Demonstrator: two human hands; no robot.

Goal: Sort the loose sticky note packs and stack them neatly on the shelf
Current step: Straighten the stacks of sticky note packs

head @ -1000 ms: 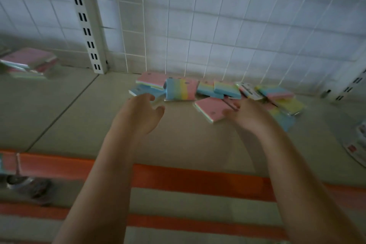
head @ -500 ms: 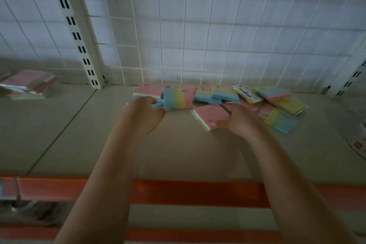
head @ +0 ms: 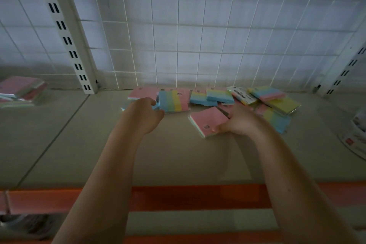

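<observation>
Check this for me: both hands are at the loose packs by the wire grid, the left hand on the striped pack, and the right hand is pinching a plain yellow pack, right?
Not quite. The head view shows the right hand pinching a pink pack, not a plain yellow one. The rest holds: the left hand is on the striped pack, among the loose packs by the wire grid.
</observation>
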